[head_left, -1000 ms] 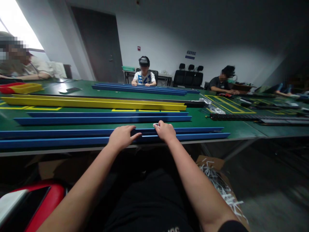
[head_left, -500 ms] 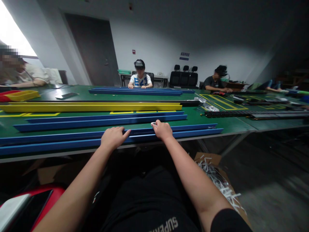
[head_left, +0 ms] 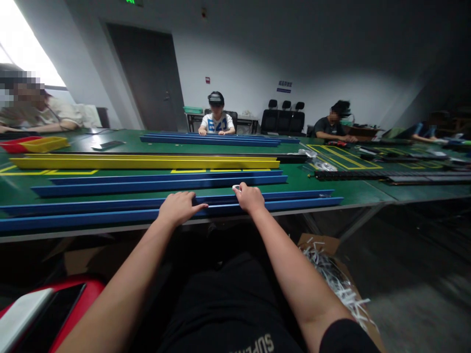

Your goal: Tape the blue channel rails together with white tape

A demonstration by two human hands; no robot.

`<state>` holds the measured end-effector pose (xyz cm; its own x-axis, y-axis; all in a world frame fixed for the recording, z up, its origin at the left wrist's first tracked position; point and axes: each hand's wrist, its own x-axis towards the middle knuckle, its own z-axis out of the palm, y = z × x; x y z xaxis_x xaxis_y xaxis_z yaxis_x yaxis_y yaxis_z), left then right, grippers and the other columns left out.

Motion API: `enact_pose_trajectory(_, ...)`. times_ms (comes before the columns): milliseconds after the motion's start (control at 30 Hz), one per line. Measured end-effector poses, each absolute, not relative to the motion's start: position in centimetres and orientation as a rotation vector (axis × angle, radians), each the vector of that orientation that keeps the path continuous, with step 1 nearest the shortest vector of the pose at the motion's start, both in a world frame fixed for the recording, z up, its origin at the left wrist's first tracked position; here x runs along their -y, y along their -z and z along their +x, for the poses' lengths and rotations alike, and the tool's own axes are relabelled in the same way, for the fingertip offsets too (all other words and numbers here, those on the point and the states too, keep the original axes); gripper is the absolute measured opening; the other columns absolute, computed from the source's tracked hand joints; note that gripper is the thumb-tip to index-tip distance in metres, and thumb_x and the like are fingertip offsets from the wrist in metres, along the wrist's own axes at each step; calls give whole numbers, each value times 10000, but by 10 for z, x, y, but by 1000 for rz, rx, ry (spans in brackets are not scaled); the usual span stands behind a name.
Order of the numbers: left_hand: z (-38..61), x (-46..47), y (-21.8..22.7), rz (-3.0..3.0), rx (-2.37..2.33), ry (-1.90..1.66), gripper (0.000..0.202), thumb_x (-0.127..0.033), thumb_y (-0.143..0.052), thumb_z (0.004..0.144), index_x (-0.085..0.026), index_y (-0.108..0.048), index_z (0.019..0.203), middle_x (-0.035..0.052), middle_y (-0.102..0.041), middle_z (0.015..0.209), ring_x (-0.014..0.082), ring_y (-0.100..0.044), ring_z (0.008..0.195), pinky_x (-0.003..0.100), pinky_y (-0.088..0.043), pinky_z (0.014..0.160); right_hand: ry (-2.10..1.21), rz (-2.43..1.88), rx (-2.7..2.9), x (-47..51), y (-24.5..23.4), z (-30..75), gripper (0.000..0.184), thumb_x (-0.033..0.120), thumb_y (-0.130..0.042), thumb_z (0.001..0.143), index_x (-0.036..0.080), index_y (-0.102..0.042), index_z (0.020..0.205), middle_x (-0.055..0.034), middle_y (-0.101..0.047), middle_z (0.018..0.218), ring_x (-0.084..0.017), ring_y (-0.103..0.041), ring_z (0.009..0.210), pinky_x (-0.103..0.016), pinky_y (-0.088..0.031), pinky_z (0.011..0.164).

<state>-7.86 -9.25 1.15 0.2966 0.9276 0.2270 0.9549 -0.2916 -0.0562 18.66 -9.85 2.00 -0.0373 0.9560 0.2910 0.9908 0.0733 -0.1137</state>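
Along the table's near edge lies a long blue channel (head_left: 301,202) with two upright walls. My left hand (head_left: 178,207) bears down on its middle, fingers bent over the far wall and thumb stretched along the near one; the fingertips are hidden. To the right, my right hand (head_left: 250,197) is closed in a pinch over the same channel. Between its thumb and fingers shows a small white object (head_left: 236,188), rounded at the end, too little visible to name. A second blue channel (head_left: 110,186) lies just beyond, apart from both hands.
Farther back on the green table (head_left: 353,193) lie yellow channels (head_left: 147,163), more blue channels (head_left: 209,141) and dark strips (head_left: 349,175). Red and yellow trays (head_left: 46,144) sit at left. Several people sit around. A carton of white paper strips (head_left: 331,267) stands below right.
My left thumb has come down onto the channel's near wall, and that hand has shifted slightly right. My right hand keeps its pinch on the white object. The view has tilted slightly.
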Motion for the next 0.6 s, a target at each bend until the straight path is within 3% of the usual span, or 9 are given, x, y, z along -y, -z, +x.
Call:
enact_pose_trajectory(200, -68, 94, -10, -2260, 1822, 296, 722, -670, -135, 906, -204, -686, 879, 150, -732, 941, 306, -661, 958, 389, -430, 798, 190, -1899, 2119, 95, -20, 193, 472, 554, -268, 994, 213, -579, 1092, -90, -725, 964, -226, -667, 932, -309, -394, 815)
enact_pose_trajectory(600, -47, 89, -6, -2260, 1828, 381, 733, -647, -135, 919, -192, -707, 878, 149, -728, 935, 310, -655, 954, 417, -432, 824, 269, -1850, 2075, 79, -5, 221, 518, 592, -234, 984, 217, -586, 1049, -83, -717, 867, -220, -645, 810, -296, -340, 728)
